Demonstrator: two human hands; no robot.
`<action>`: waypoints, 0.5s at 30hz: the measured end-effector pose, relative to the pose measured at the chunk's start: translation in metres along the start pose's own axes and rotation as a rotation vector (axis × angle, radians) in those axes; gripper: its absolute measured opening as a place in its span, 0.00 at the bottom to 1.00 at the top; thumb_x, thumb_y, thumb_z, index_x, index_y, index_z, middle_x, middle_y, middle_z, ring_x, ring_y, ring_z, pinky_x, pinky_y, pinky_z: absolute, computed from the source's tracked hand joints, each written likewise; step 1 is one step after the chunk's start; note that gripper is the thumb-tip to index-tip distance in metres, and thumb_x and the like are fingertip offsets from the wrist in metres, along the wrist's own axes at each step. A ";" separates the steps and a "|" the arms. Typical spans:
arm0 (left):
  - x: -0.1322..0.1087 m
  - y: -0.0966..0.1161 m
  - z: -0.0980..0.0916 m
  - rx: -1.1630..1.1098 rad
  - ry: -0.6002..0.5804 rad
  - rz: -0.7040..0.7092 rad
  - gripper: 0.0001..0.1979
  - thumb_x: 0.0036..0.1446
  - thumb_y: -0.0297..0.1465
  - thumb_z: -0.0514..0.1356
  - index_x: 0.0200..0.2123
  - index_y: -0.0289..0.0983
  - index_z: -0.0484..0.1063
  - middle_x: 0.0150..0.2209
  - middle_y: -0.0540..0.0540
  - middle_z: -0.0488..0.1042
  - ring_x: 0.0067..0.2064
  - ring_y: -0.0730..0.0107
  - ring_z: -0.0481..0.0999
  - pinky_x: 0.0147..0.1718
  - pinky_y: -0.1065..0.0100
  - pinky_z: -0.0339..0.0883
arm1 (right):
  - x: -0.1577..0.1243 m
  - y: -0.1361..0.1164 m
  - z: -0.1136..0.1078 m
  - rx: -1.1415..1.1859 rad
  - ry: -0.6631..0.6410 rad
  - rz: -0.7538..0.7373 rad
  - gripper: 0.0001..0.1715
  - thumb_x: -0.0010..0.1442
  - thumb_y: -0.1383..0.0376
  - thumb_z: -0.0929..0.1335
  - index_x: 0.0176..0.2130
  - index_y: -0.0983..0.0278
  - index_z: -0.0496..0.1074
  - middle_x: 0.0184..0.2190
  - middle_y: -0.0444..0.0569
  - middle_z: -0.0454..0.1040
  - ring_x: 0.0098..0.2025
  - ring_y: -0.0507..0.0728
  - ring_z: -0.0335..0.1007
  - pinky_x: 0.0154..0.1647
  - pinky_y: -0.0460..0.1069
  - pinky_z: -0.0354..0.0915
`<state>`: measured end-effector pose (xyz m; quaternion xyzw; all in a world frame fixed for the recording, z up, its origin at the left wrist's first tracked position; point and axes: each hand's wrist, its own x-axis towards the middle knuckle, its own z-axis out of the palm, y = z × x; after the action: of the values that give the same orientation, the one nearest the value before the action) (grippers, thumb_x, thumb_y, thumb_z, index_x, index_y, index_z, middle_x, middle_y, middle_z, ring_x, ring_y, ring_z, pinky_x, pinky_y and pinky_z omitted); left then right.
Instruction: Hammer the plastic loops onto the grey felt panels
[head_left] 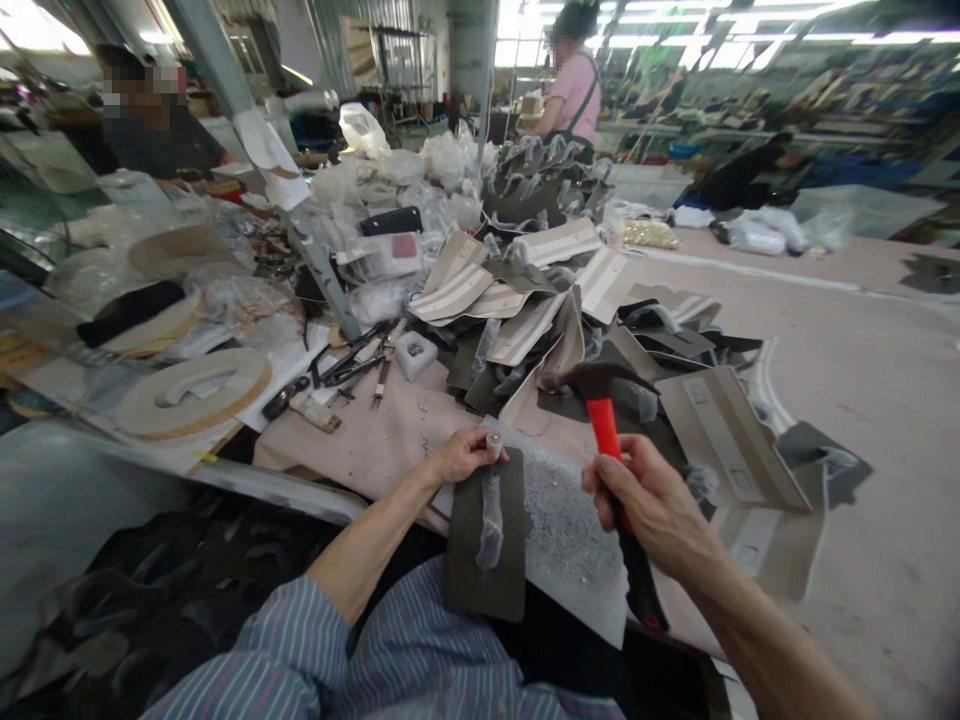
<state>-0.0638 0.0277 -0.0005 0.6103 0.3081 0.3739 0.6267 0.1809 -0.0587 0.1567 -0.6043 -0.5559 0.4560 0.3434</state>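
Note:
My right hand [645,500] is wrapped round the red and black handle of a claw hammer [602,420], whose dark head is raised above the table. The fingers of my left hand [461,456] pinch a short, pale, round-topped cylinder [493,441] upright at the far end of a dark olive panel [466,540]. A strip wrapped in clear plastic [490,525] runs along that panel. Beneath the panel and to its right is a rough grey slab [570,530] with a pitted surface. What lies under the cylinder is hidden.
A heap of beige and dark panels [525,330] covers the table ahead and to the right. Hand tools [352,365] and tape rolls [195,390] lie left, near a slanted metal post [322,270]. Plastic bags [420,165] are piled behind. Other people [577,95] are beyond.

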 end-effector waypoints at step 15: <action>-0.006 0.003 0.004 0.170 0.015 0.041 0.07 0.55 0.28 0.62 0.37 0.34 0.79 0.34 0.45 0.80 0.36 0.66 0.76 0.38 0.68 0.68 | -0.012 -0.010 0.028 -0.843 0.134 -0.318 0.17 0.66 0.55 0.57 0.30 0.60 0.62 0.18 0.43 0.63 0.17 0.53 0.57 0.21 0.48 0.47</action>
<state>-0.0642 0.0202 0.0018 0.6648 0.3309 0.3634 0.5625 0.1518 -0.0715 0.1581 -0.6267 -0.7554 0.0913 0.1683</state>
